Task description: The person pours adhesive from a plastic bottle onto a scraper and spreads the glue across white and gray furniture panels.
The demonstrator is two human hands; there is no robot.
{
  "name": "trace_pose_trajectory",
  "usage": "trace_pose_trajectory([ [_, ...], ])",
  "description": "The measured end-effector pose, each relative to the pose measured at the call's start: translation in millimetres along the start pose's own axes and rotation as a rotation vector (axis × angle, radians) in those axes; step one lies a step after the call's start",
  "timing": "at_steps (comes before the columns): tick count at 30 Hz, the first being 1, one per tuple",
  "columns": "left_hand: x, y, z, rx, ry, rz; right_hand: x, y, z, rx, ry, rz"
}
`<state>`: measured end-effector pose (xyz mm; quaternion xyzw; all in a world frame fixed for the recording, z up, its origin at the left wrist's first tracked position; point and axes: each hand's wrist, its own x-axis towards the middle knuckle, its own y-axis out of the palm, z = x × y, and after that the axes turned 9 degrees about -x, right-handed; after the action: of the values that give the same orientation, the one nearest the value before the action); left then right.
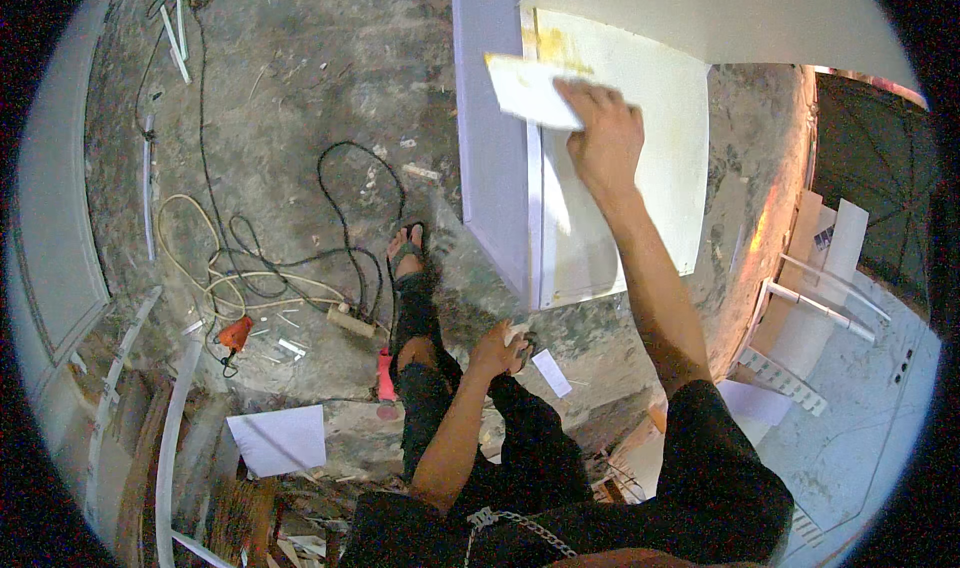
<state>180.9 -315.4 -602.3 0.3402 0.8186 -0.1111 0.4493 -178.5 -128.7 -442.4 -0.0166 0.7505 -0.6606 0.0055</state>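
Note:
My right hand [606,128] is stretched forward and closed on the edge of a thin white rectangular board piece [530,92]. It hangs over the inner face of a white panel cabinet [625,238], near a yellow smear [552,44] on that face. Whether the board piece touches the cabinet I cannot tell. Low in front of my body, my left hand [490,350] is closed with a small pale thing between its fingers, too small to name. A small white strip [551,374] lies on the floor beside my foot.
Black and cream cables [275,278] loop over the floor at left, running to a power strip [351,320] and an orange plug-like piece [235,334]. A red-handled tool [386,378] lies by my leg. White offcuts [277,440] and stacked boards [140,468] fill the lower left.

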Motion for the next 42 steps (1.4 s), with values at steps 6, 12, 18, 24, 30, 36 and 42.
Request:
trace_pose_trajectory([
  [6, -4, -4, -9, 0.053, 0.001, 0.000, 8, -27, -15, 0.088, -0.010, -0.093],
  [12, -1, -2, -11, 0.000, 0.017, 0.007, 85, -6, -35, -0.110, 0.017, -0.057],
  [18, 3, 2, 6, 0.022, 0.034, -0.012, 93, -19, -29, -0.094, 0.006, 0.091],
  [24, -4, 7, 0, 0.000, 0.034, -0.028, 56, -36, -27, -0.107, -0.044, 0.206],
  [30, -7, 23, 15, 0.035, 0.048, -0.071, 12, -39, -25, -0.094, -0.102, 0.204],
  [36, -13, 40, 28, 0.035, 0.082, -0.108, -44, -56, -16, -0.087, -0.118, 0.270],
  [42, -20, 51, 36, -0.015, 0.135, -0.100, -102, -66, -7, -0.020, -0.132, 0.304],
])
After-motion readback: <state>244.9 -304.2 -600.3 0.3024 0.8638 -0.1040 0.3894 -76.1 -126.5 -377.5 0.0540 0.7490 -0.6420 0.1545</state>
